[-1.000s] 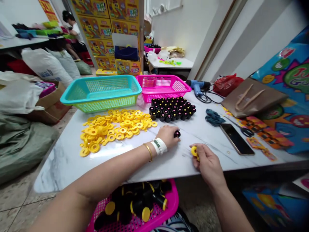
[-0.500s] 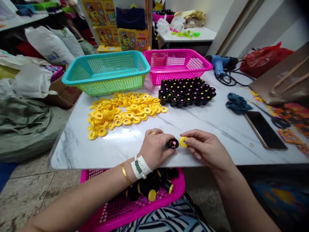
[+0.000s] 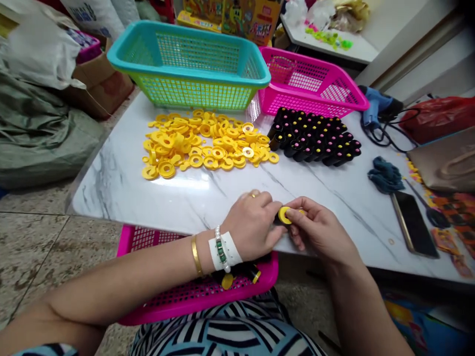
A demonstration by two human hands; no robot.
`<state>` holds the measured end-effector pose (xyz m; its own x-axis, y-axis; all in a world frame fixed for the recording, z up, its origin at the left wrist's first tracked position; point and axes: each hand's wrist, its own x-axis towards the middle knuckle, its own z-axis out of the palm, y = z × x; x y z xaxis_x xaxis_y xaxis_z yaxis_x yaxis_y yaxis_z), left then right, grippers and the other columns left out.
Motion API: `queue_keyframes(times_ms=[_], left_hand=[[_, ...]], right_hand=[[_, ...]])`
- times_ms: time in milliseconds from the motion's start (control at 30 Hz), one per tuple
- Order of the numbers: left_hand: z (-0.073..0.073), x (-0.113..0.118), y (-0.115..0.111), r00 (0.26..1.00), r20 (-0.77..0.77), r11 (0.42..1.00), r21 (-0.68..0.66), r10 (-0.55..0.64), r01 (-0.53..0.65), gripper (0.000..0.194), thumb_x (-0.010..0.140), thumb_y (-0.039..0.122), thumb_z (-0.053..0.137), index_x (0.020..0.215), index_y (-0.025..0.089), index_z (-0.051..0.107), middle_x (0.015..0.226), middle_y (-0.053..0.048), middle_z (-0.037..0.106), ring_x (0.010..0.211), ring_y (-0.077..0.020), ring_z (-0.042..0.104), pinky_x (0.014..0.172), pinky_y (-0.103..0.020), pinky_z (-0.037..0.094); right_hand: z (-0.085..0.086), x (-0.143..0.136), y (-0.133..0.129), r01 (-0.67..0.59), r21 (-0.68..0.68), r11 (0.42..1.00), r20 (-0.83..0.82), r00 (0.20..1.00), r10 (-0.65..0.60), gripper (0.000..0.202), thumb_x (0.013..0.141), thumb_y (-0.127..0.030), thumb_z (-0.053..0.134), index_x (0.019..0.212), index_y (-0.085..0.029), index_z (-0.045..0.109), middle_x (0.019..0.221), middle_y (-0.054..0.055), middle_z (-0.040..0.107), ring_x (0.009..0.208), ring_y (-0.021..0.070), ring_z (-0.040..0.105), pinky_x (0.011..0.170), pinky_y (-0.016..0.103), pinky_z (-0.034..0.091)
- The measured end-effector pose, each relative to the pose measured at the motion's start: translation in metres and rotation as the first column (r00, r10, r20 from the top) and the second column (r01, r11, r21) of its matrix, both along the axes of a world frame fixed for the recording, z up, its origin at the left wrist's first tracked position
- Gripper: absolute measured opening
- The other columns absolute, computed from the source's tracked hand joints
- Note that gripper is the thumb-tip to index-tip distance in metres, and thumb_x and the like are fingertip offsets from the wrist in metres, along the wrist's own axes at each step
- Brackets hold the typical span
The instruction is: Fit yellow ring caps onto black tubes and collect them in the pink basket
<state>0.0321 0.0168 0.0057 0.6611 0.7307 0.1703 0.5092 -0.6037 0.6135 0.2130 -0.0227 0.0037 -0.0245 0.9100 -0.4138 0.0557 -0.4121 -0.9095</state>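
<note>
My left hand (image 3: 252, 222) is closed around a small black cylinder (image 3: 276, 220), most of which the fingers hide. Against the cylinder's open end sits a yellow ring (image 3: 284, 215), pinched between the thumb and fingers of my right hand (image 3: 317, 225). A bit of another yellow piece shows behind my right thumb. Farther back on the table lies a heap of loose yellow rings and caps (image 3: 208, 143). To its right stand many black cylinders (image 3: 315, 138) in a tight group, with pink or yellow dots in their tops.
A turquoise-and-green basket (image 3: 196, 74) and a pink basket (image 3: 315, 94) stand at the back. Below the table edge, a pink basket (image 3: 166, 299) holds black cylinders with yellow caps. A phone (image 3: 414, 225), dark cloth (image 3: 386, 174), scissors (image 3: 438, 217) and blue heat gun (image 3: 376, 106) lie right.
The yellow ring, held apart from the black cylinder before, is now against its open end. My hands have come together. The camera view has tilted down and turned.
</note>
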Motion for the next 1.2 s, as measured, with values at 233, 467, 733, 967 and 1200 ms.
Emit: queue_keyframes(times_ms=[233,467,733,967,1200], left_hand=[[0.005,0.014,0.004,0.978,0.125,0.877,-0.471,0.169,-0.092,0.017,0.089,0.033,0.056,0.086,0.017,0.060,0.065,0.000,0.062,0.058,-0.0142,0.058,0.054,-0.024,0.041],[-0.001,0.011,0.015,0.974,0.154,0.739,-0.673,0.164,-0.018,0.029,0.092,0.044,0.046,0.084,0.019,0.059,0.053,0.005,0.060,0.044,-0.0113,0.058,0.051,-0.022,0.043],[-0.003,0.018,0.003,0.965,0.150,0.905,-0.403,0.214,-0.138,0.026,0.094,0.029,0.043,0.073,0.020,0.056,0.051,0.005,0.054,0.049,-0.0115,0.054,0.055,-0.022,0.039],[-0.008,0.013,-0.002,0.946,0.232,0.933,-0.329,0.226,-0.142,0.017,0.094,0.029,0.048,0.102,0.022,0.060,0.059,0.005,0.058,0.056,-0.0127,0.058,0.058,-0.022,0.041],[-0.014,0.011,-0.015,0.981,0.163,0.985,-0.151,0.106,-0.082,0.033,0.086,0.045,0.062,0.107,0.021,0.060,0.087,-0.003,0.064,0.081,-0.0190,0.062,0.072,-0.028,0.047]], right_hand=[[0.001,-0.001,0.000,-0.010,0.028,1.000,0.015,1.000,0.010,0.024,0.090,-0.043,0.063,0.087,-0.020,0.053,0.045,-0.009,0.052,0.034,0.0065,0.043,0.036,0.015,0.035],[-0.003,-0.003,-0.003,0.012,0.038,0.999,-0.028,1.000,-0.011,0.030,0.087,-0.048,0.063,0.088,-0.021,0.050,0.046,-0.009,0.053,0.033,0.0075,0.045,0.035,0.016,0.038],[-0.001,-0.009,-0.002,0.033,0.079,0.996,-0.046,0.999,-0.029,0.028,0.087,-0.045,0.062,0.091,-0.023,0.046,0.044,-0.013,0.047,0.032,0.0070,0.038,0.033,0.015,0.033],[-0.008,-0.002,-0.008,0.177,0.147,0.973,-0.148,0.977,-0.155,0.027,0.082,-0.040,0.068,0.095,-0.021,0.054,0.053,-0.009,0.050,0.042,0.0076,0.047,0.041,0.018,0.041],[-0.005,0.010,-0.014,0.181,0.056,0.982,-0.235,0.958,-0.163,0.021,0.078,-0.032,0.074,0.091,-0.019,0.064,0.062,-0.003,0.058,0.053,0.0109,0.055,0.049,0.023,0.048]])
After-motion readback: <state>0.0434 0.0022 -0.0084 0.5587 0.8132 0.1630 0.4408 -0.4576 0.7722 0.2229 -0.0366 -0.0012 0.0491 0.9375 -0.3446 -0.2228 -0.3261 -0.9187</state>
